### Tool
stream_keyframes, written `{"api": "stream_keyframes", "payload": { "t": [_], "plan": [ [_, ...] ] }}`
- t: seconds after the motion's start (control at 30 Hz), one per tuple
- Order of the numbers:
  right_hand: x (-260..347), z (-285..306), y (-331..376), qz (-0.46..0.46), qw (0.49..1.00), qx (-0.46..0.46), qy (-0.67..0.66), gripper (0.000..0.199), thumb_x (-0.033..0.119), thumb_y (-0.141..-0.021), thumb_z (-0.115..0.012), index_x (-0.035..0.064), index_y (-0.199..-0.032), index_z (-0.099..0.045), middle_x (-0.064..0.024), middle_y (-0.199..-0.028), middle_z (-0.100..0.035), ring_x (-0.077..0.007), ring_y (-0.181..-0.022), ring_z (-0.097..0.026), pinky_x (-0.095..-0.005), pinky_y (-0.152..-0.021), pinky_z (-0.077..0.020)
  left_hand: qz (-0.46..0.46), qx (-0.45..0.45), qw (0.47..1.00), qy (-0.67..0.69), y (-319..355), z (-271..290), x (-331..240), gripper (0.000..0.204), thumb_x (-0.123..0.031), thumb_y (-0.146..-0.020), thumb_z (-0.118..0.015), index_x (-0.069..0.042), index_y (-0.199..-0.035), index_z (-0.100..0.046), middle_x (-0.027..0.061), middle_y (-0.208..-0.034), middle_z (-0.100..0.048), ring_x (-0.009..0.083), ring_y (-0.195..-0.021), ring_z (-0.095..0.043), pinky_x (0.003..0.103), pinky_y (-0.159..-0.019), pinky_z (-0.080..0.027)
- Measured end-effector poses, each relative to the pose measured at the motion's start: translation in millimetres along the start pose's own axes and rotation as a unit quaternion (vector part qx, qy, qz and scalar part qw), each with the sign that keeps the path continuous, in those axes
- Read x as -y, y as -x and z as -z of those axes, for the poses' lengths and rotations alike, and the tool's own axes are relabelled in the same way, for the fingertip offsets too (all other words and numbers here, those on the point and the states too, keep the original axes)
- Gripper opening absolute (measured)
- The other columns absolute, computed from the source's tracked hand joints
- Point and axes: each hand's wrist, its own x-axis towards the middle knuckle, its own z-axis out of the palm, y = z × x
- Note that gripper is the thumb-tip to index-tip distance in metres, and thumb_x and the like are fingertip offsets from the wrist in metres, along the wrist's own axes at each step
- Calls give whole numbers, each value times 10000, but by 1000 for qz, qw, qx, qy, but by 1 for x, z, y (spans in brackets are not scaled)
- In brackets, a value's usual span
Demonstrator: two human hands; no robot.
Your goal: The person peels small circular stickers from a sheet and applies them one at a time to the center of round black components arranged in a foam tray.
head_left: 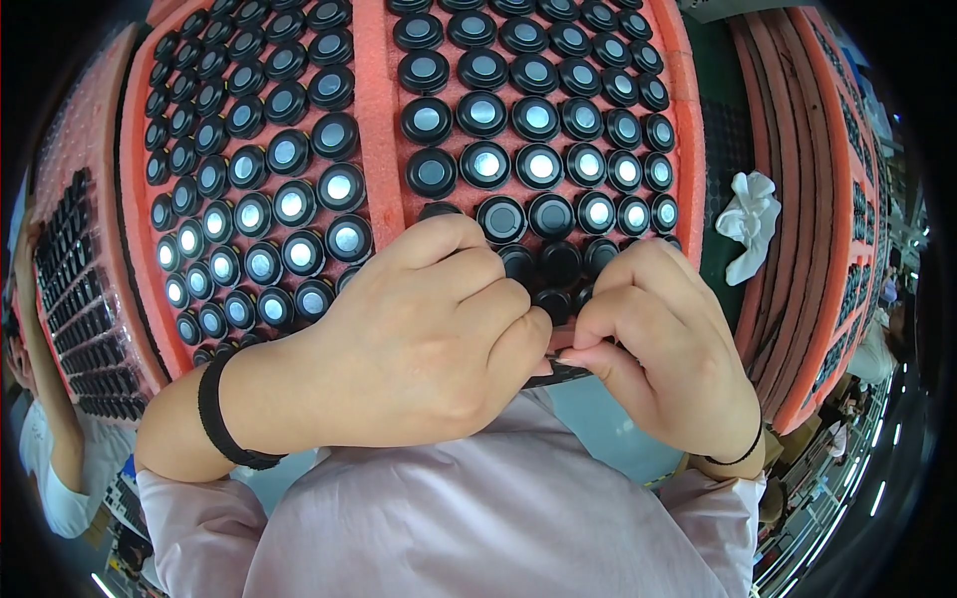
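A pink foam tray (377, 130) carries rows of round black parts (483, 115), most with a silver disc in the middle. Over the tray's near edge my left hand (419, 329) is closed, its fingers curled under and its knuckles up; whatever it grips is hidden. To its right, my right hand (668, 344) bends its fingers, with thumb and forefinger close together near the left hand's fingertips. What lies in that pinch is too small to make out. Between the hands, several darker black parts (558, 261) show no bright disc.
Right of the tray lies a crumpled white cloth (750, 224), beside a stack of pink foam trays (797, 179). Another tray (85, 199) of black parts, partly under clear film, stands at the left. A co-worker's arm (50, 369) reaches to it.
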Motion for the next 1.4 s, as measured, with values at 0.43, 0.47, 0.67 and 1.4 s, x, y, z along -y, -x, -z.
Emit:
{"api": "stream_keyframes", "payload": {
  "t": [0.43,0.47,0.67,1.4],
  "plan": [
    [-51,23,-22,-129,991,-26,-30,113,54,-912,-729,-13,-922,-638,-110,-867,-572,-276,-824,-589,-379,-744,-496,16,105,994,7,-28,3,0,300,-252,-780,-797,-68,-981,-671,93,-1117,-668,283,-1084,-617,518,-1032,-470],
    [-54,23,-22,-131,991,-27,-31,113,54,-912,-729,-13,-922,-638,-110,-867,-572,-276,-824,-589,-379,-744,-496,15,106,994,8,-29,2,2,300,-252,-780,-797,-68,-981,-671,93,-1117,-668,283,-1084,-617,518,-1032,-470],
    [-63,18,-22,-99,995,-16,1,110,55,-897,-719,-23,-922,-645,-128,-848,-596,-302,-841,-608,-405,-769,-501,18,117,993,9,-31,-6,12,296,-222,-734,-820,-74,-925,-648,92,-1293,-662,300,-1279,-579,614,-1183,-362],
    [-67,9,-20,-71,996,-29,56,100,38,-894,-716,-3,-922,-629,-89,-843,-511,-254,-817,-534,-362,-744,-450,23,119,992,21,-29,-10,14,271,-184,-744,-819,-64,-893,-627,96,-1319,-668,273,-1345,-562,641,-1231,-300]
  ]
}}
